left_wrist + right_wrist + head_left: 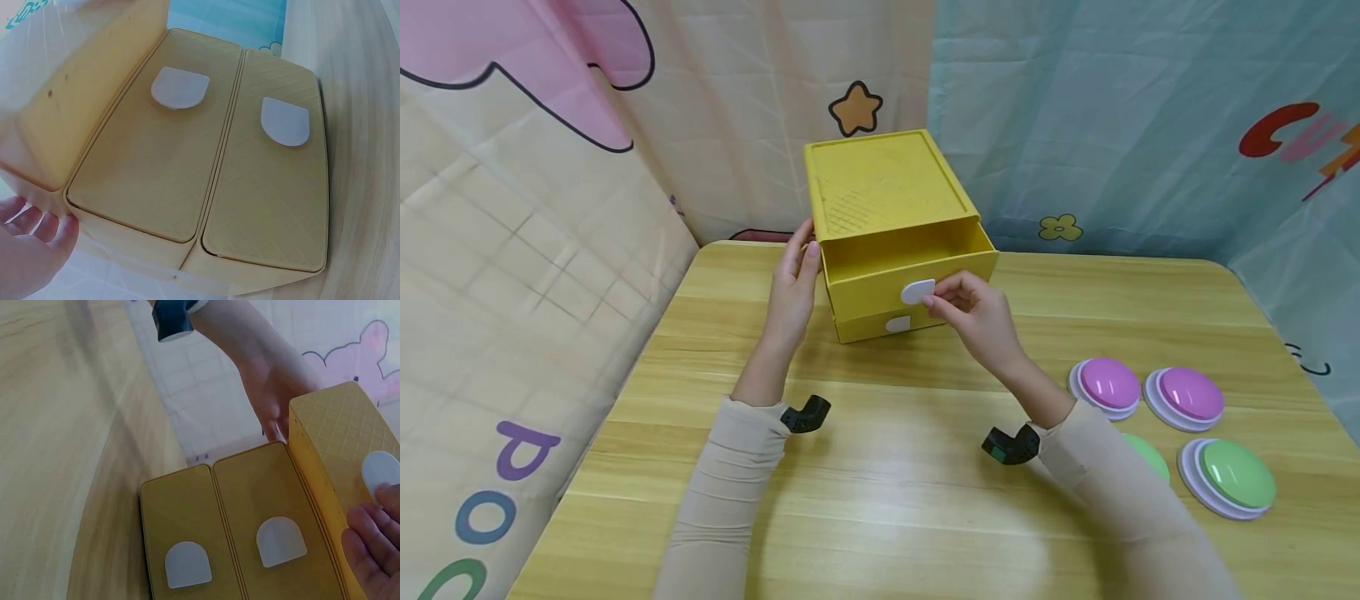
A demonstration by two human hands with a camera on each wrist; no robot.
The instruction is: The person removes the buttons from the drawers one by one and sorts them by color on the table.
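Note:
A yellow box of drawers (887,179) stands on the table, its top drawer (910,279) pulled partly out. Between thumb and fingers, my right hand (981,321) pinches the white tab (916,292) on that drawer's front. My left hand (793,296) rests on the box's left side with its fingers fairly straight. In the right wrist view, the pulled-out drawer (350,425) juts past two closed drawers beneath it. Those closed fronts carry their own white tabs (180,88) in the left wrist view. The inside of the open drawer shows only in part.
To the right sit two pink-topped round buttons (1191,393) and two green-topped ones (1237,473), one green (1148,457) partly behind the right sleeve. A patterned curtain (1045,125) hangs behind the wooden table (880,467), close to the box.

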